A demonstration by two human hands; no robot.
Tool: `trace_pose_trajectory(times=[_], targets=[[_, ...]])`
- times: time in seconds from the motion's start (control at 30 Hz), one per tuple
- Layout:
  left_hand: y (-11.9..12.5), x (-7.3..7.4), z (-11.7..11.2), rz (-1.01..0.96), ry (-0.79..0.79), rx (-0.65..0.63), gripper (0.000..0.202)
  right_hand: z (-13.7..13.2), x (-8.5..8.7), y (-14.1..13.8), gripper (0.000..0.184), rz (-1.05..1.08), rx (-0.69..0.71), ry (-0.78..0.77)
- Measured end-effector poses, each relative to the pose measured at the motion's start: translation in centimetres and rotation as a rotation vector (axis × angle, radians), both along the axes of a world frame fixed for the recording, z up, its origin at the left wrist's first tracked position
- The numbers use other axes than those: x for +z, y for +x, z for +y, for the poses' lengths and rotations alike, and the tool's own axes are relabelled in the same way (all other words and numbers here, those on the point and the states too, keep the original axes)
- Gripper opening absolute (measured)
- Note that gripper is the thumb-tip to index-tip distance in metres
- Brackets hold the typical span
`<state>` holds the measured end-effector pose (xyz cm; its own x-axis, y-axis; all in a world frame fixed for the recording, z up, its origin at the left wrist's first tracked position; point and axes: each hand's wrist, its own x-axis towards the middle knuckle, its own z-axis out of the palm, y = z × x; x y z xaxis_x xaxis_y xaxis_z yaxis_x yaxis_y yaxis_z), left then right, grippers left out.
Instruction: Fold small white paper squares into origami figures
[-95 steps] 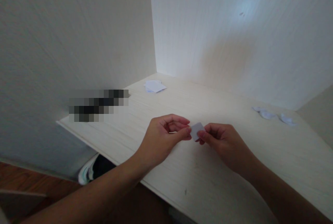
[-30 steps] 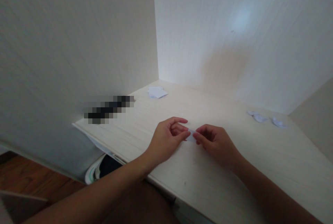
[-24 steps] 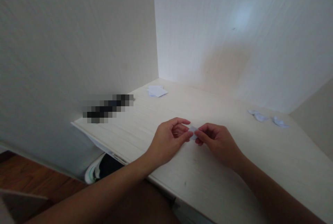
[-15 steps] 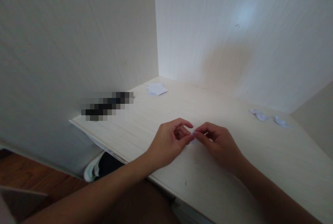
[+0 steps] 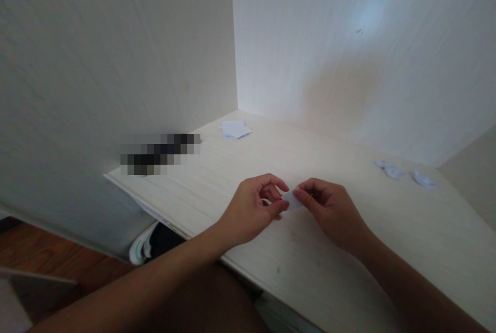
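Note:
Between my fingertips is a small white piece of paper [image 5: 292, 201], held just above the tabletop. My left hand [image 5: 258, 206] pinches its left edge with the thumb and a finger behind, while the index finger curves over it, apart from the paper. On the opposite edge, my right hand [image 5: 329, 204] has thumb and index finger closed on the paper. Whether the paper is folded I cannot make out.
A stack of white paper sheets [image 5: 235, 129] lies near the back corner of the white table [image 5: 186, 183]. Several folded or curled white paper pieces [image 5: 394, 170] rest at the far right. A blurred dark object [image 5: 160, 155] lies along the left wall.
My right hand has shifted slightly right, and more of the paper now shows between my hands. The left hand has hardly moved.

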<state>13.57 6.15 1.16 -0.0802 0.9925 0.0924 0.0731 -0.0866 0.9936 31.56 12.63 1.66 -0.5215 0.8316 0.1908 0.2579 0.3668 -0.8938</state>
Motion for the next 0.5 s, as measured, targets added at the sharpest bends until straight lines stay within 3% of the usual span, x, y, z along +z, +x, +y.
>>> trace_pose_trajectory(times=[0.23,0.5], targets=[[0.08,0.13,-0.01,0.050,-0.078,-0.091,0.022,0.30,0.20,0.41,0.023,-0.034,-0.036,0.046],[0.20,0.34,-0.14,0.151,-0.069,-0.099,0.030,0.58,-0.43,0.06,0.026,0.019,-0.047,-0.041]])
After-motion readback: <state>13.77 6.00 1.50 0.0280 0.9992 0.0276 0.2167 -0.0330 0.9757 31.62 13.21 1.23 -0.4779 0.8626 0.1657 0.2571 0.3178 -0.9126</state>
